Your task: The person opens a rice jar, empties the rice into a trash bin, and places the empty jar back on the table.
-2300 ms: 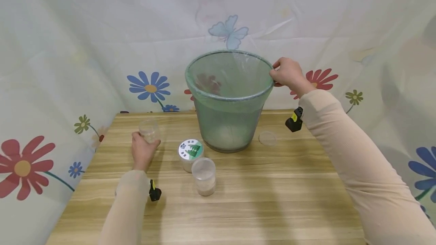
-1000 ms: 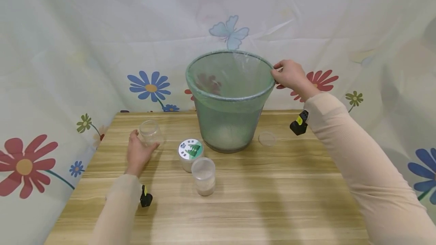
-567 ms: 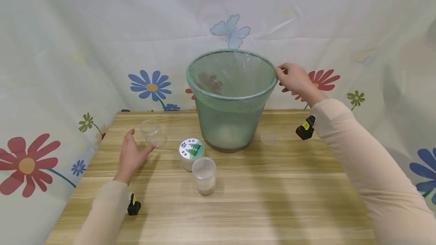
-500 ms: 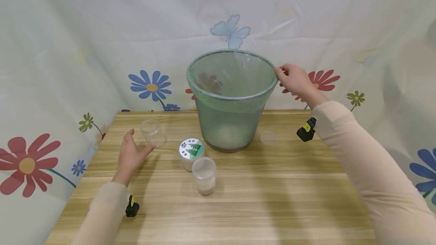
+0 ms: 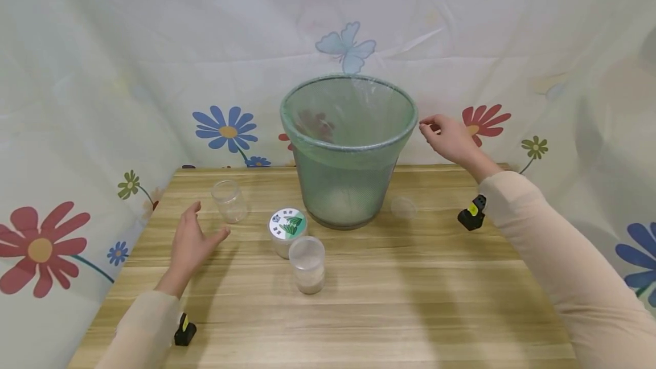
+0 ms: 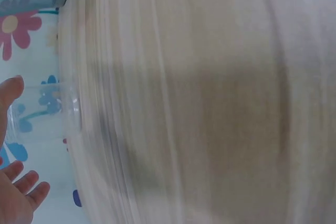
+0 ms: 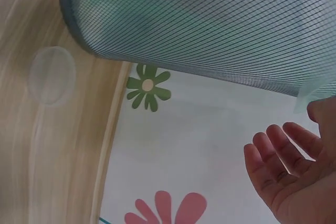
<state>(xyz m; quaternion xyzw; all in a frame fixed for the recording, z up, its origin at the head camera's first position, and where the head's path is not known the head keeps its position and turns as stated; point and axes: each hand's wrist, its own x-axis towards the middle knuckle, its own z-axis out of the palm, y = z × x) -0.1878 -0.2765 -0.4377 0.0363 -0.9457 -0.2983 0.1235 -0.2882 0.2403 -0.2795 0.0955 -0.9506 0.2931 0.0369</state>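
My left hand [image 5: 191,246], fingers spread and thumb out, is just in front of a clear plastic cup [image 5: 230,205] standing upright at the back left of the table; a gap shows between them. In the left wrist view the thumb [image 6: 10,88] overlaps the cup [image 6: 44,113]. A green mesh wastebasket [image 5: 343,192], lined with a thin see-through bag [image 5: 348,147] folded over its rim, stands at the back middle. Beside its right rim hovers my right hand [image 5: 451,138], fingers loosely bent and holding nothing. The right wrist view shows its palm [image 7: 304,192] facing up under the basket's rim.
A round tub with a white and green printed lid [image 5: 287,225] stands in front of the basket. Close before it is a clear cup with pale contents [image 5: 309,269]. A clear round lid [image 5: 404,208] lies right of the basket's base. Patterned cloth [image 5: 154,101] hangs behind.
My left hand has let go of the clear cup and drawn back toward me. The right hand has released the basket's rim and shifted right and down.
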